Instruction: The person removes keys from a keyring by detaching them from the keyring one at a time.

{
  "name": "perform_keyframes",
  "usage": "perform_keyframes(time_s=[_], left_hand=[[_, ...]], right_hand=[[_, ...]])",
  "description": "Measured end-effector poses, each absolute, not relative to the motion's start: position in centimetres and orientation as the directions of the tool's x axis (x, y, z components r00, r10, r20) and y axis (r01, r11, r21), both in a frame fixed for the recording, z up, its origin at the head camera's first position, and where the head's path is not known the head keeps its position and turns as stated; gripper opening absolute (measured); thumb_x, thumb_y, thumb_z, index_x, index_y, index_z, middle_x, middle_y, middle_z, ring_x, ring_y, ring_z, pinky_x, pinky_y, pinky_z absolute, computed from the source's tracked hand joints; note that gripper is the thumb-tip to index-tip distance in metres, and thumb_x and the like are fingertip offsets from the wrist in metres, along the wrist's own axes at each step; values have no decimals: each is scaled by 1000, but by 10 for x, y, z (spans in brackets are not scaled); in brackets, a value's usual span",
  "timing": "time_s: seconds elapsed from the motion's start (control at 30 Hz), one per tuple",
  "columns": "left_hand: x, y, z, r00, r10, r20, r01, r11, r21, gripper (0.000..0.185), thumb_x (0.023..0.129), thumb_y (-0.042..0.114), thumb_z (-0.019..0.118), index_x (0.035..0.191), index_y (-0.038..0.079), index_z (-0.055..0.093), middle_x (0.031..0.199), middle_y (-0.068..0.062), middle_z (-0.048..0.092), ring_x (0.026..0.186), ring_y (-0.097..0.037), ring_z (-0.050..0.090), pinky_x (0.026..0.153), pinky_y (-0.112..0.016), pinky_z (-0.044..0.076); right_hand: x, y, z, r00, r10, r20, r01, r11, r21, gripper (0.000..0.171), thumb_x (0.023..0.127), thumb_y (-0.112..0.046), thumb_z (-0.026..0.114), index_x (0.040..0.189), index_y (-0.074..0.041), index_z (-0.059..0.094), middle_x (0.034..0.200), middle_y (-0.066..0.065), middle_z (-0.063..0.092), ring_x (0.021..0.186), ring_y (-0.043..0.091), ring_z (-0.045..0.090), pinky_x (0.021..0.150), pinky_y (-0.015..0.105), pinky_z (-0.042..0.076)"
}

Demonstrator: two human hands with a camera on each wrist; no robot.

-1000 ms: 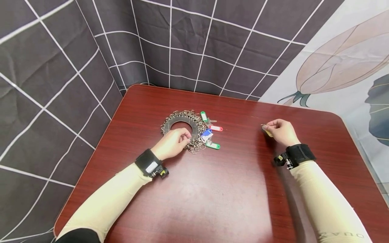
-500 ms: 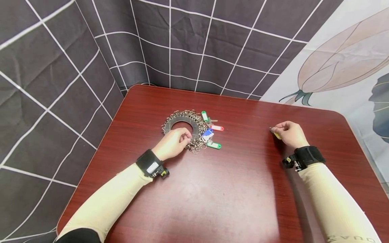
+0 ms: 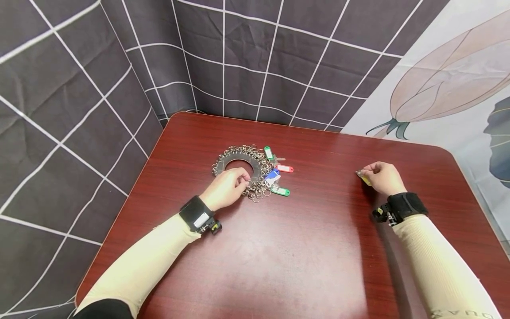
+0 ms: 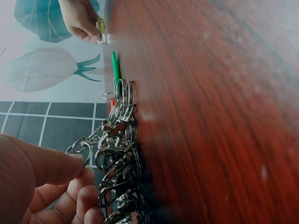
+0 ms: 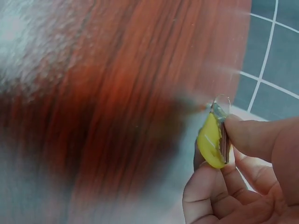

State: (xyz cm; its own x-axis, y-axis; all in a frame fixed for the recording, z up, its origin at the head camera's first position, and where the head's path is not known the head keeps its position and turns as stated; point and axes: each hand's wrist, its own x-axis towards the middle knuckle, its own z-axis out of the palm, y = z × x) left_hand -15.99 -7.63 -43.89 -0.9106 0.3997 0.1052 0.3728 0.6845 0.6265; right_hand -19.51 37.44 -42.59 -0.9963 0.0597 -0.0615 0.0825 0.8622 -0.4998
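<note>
A grey ring-shaped holder hung with several metal clasps lies on the red-brown table. My left hand rests at its near edge and pinches one clasp between thumb and fingers. Green, red and blue key tags lie just right of the holder. Far to the right, my right hand pinches a yellow key tag with its small metal ring just above the table.
A dark checked cloth hangs behind and left of the table. A pale cloth with a flower print hangs at the right. The table's rounded front left corner is close to my left elbow.
My right hand has drifted further right with the yellow tag, away from the holder. My left hand has stayed on the clasps.
</note>
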Motion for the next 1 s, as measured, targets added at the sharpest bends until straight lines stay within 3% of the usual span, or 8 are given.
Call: perform_keyframes(time_s=[0.53,0.73,1.0], left_hand=[[-163,-77,-444,-914,380,144,386,702,599,7,91,14,60,95,12,64,81,4,59,75,-10,55,69,-27,47],[-162,-78,-442,-909,380,170,402,697,594,10,94,13,55,98,11,65,90,2,64,83,-14,58,78,-33,49],[-163,-78,-439,-907,387,166,406,695,594,8,94,12,57,97,10,64,88,1,61,81,-14,56,76,-30,48]], right_hand=[[-194,380,-432,-993,85,-77,111,874,-473,26,95,-24,59,95,2,64,83,15,64,72,27,52,61,34,40],[-194,380,-432,-991,104,-83,131,876,-464,25,95,-23,60,95,2,63,87,18,65,74,29,52,60,34,40],[-193,367,-421,-995,99,-3,89,890,-447,25,95,-20,57,99,5,58,90,23,62,80,35,54,65,40,41]])
